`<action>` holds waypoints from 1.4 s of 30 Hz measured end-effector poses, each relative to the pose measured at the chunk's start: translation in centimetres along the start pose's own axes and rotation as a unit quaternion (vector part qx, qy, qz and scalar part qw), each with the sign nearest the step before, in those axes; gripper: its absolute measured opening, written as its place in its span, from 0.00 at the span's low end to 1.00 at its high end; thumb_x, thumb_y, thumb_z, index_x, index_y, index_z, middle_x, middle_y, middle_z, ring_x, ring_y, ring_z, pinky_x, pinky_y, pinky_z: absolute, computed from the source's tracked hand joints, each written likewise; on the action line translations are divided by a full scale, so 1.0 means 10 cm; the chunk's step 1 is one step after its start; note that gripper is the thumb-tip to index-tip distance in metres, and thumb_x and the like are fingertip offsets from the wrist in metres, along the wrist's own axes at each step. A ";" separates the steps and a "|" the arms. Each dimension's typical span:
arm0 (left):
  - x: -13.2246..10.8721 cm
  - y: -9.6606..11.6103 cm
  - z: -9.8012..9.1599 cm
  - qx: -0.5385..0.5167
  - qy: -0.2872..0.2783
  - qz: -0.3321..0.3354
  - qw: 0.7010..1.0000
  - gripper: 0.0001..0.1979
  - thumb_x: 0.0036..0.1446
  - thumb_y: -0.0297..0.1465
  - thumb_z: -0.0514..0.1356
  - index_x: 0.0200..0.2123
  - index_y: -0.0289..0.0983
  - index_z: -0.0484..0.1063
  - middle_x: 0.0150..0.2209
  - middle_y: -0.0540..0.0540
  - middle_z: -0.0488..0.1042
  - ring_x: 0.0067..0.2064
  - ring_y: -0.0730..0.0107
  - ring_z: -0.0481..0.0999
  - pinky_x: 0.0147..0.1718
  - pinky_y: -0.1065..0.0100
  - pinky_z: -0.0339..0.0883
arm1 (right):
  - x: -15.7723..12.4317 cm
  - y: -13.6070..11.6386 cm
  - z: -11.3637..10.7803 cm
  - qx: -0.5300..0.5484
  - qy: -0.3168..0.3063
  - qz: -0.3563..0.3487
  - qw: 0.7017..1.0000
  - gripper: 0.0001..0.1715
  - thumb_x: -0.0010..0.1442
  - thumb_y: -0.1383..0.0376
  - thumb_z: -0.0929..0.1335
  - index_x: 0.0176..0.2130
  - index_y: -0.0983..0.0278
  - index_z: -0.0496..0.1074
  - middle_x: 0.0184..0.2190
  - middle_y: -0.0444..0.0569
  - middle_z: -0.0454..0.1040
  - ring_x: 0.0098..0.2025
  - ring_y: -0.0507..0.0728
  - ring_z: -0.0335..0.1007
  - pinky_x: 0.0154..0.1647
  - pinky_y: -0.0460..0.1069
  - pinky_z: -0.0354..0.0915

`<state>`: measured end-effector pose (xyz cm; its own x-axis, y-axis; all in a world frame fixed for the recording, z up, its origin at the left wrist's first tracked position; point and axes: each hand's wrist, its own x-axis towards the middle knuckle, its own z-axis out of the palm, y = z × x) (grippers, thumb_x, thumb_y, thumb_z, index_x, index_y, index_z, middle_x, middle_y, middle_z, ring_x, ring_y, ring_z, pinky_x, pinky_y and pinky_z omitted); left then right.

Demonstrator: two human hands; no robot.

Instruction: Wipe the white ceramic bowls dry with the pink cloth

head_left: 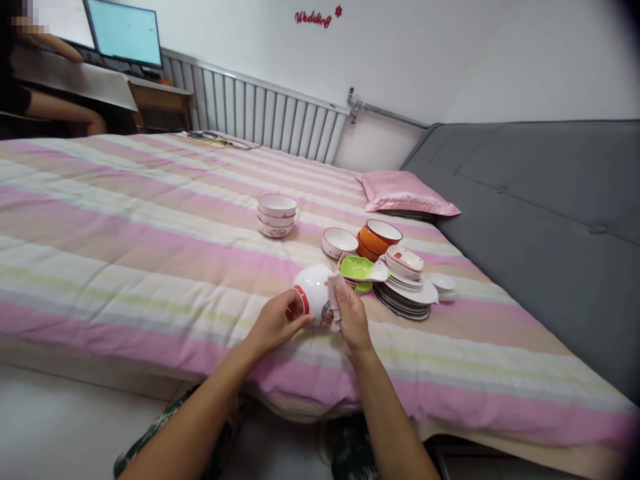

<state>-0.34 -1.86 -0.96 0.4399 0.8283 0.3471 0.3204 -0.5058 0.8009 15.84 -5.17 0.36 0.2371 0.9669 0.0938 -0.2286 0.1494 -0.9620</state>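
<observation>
The bowl [316, 283] is held on its side above the near edge of the bed [125, 280], just left of the green dish [356, 268]; whether the bed is touched by it cannot be told. Its red-banded rim is turned to the left and is pinched by the left grip [280, 321], thumb outside and fingers curled at the mouth. In the right grip [355, 323] a pale cloth [337, 300] is held, pressed against the bowl's other side. On the bowl a small red mark and a darker printed picture are shown, both too small to be read.

The one clear word is found on the wall: "Wedding", spelled in a red sign [313, 19], with a red flower shape set beside it. Beyond the bowl, a stack [277, 219] of three white bowls is seen, red-lined at the rims and printed with a line drawing. To the right, a small white bowl [340, 243] is placed beside the orange bowls [370, 244]. On the plates [403, 301], dishes [406, 259] are piled, the topmost marked in red, its print illegible. At the far left, a person [55, 107] is seated near a lit monitor [126, 37], whose text is too faint to be made out.
</observation>
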 end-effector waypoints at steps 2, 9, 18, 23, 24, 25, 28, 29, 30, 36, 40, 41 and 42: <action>0.01 -0.01 0.02 -0.026 0.003 -0.014 1.000 0.15 0.52 0.40 0.61 0.28 0.38 0.60 0.25 0.52 0.65 0.26 0.75 0.63 0.26 0.71 0.59 | 0.02 0.03 0.00 -0.017 0.007 0.003 1.000 0.25 0.55 0.45 0.66 0.38 0.63 0.65 0.17 0.34 0.55 0.14 0.44 0.47 0.11 0.40 0.46; 0.05 -0.07 0.00 -0.059 0.033 -0.059 0.996 0.15 0.52 0.42 0.61 0.29 0.37 0.61 0.26 0.52 0.65 0.25 0.75 0.64 0.25 0.72 0.59 | 0.09 0.20 0.05 -0.038 0.011 -0.040 0.998 0.24 0.57 0.45 0.65 0.36 0.62 0.64 0.18 0.35 0.57 0.14 0.44 0.48 0.11 0.40 0.48; 0.06 -0.06 -0.01 -0.072 0.053 -0.072 0.993 0.14 0.52 0.41 0.61 0.29 0.37 0.63 0.25 0.51 0.67 0.26 0.74 0.66 0.24 0.72 0.60 | 0.06 0.26 0.06 0.000 0.004 -0.014 1.000 0.25 0.56 0.44 0.66 0.38 0.62 0.63 0.18 0.34 0.56 0.14 0.44 0.46 0.11 0.41 0.48; 0.05 -0.07 -0.02 -0.067 0.076 -0.076 0.992 0.14 0.53 0.42 0.60 0.30 0.37 0.63 0.25 0.51 0.68 0.26 0.73 0.68 0.25 0.71 0.61 | 0.07 0.33 0.05 -0.022 0.007 -0.019 1.000 0.26 0.56 0.44 0.65 0.41 0.62 0.65 0.18 0.34 0.58 0.14 0.44 0.48 0.12 0.41 0.49; 0.05 -0.07 -0.02 -0.068 0.078 -0.079 0.992 0.14 0.53 0.42 0.60 0.30 0.37 0.63 0.25 0.51 0.68 0.26 0.72 0.68 0.26 0.71 0.62 | 0.07 0.33 0.05 -0.027 0.008 -0.018 0.999 0.26 0.56 0.44 0.65 0.42 0.62 0.65 0.17 0.34 0.57 0.14 0.44 0.47 0.12 0.41 0.49; 0.05 -0.06 -0.02 -0.069 0.080 -0.082 0.991 0.14 0.52 0.42 0.60 0.30 0.37 0.63 0.25 0.51 0.68 0.27 0.72 0.68 0.26 0.70 0.62 | 0.08 0.34 0.05 -0.033 0.009 -0.017 0.999 0.27 0.55 0.43 0.65 0.42 0.62 0.65 0.17 0.34 0.57 0.14 0.44 0.47 0.12 0.41 0.49; 0.06 -0.05 -0.03 -0.072 0.088 -0.092 0.989 0.14 0.52 0.42 0.60 0.30 0.37 0.64 0.25 0.51 0.69 0.27 0.71 0.69 0.27 0.70 0.63 | 0.08 0.35 0.04 -0.049 0.007 -0.017 0.999 0.27 0.54 0.43 0.65 0.40 0.62 0.65 0.18 0.34 0.58 0.14 0.45 0.48 0.12 0.40 0.49; 0.06 -0.05 -0.03 -0.074 0.091 -0.095 0.989 0.14 0.52 0.42 0.60 0.30 0.37 0.64 0.25 0.51 0.69 0.27 0.71 0.69 0.27 0.70 0.63 | 0.09 0.36 0.04 -0.051 0.005 -0.017 0.999 0.27 0.54 0.42 0.65 0.40 0.62 0.65 0.18 0.34 0.58 0.14 0.45 0.49 0.12 0.40 0.49; 0.06 -0.05 -0.03 -0.075 0.094 -0.098 0.988 0.14 0.52 0.42 0.60 0.30 0.37 0.64 0.25 0.51 0.69 0.27 0.71 0.69 0.27 0.70 0.63 | 0.09 0.36 0.04 -0.052 0.004 -0.016 0.998 0.27 0.54 0.43 0.65 0.39 0.61 0.65 0.18 0.35 0.58 0.14 0.45 0.49 0.12 0.40 0.49; 0.07 -0.06 -0.05 -0.087 0.103 -0.115 0.984 0.15 0.51 0.44 0.60 0.31 0.37 0.65 0.27 0.50 0.69 0.28 0.71 0.69 0.27 0.70 0.64 | 0.09 0.38 0.04 -0.041 -0.016 -0.014 0.999 0.25 0.55 0.44 0.66 0.39 0.61 0.64 0.19 0.34 0.58 0.14 0.44 0.48 0.11 0.40 0.47; 0.07 -0.07 -0.06 -0.101 0.104 -0.123 0.982 0.16 0.51 0.44 0.60 0.32 0.37 0.65 0.26 0.50 0.69 0.27 0.72 0.69 0.26 0.70 0.64 | 0.09 0.38 0.04 -0.040 -0.028 -0.010 0.999 0.24 0.55 0.45 0.66 0.39 0.61 0.63 0.20 0.35 0.58 0.15 0.44 0.48 0.12 0.40 0.47; 0.07 -0.07 -0.06 -0.106 0.106 -0.125 0.981 0.16 0.51 0.44 0.60 0.32 0.37 0.65 0.26 0.50 0.69 0.27 0.72 0.69 0.27 0.70 0.64 | 0.09 0.38 0.04 -0.045 -0.026 -0.013 0.999 0.24 0.56 0.45 0.66 0.40 0.61 0.64 0.20 0.35 0.60 0.15 0.44 0.48 0.12 0.40 0.48; 0.07 -0.07 -0.06 -0.110 0.108 -0.128 0.980 0.16 0.50 0.44 0.61 0.32 0.36 0.65 0.26 0.50 0.69 0.27 0.72 0.69 0.27 0.70 0.64 | 0.08 0.38 0.04 -0.052 -0.024 -0.017 0.998 0.24 0.56 0.45 0.66 0.41 0.61 0.64 0.21 0.36 0.61 0.16 0.45 0.50 0.13 0.40 0.49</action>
<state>-0.81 -0.79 -1.01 0.1726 0.9651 0.1972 0.1971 -0.2300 0.9530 14.81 -3.70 -3.09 0.1973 0.9708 0.1363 -0.1215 0.1622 -0.9793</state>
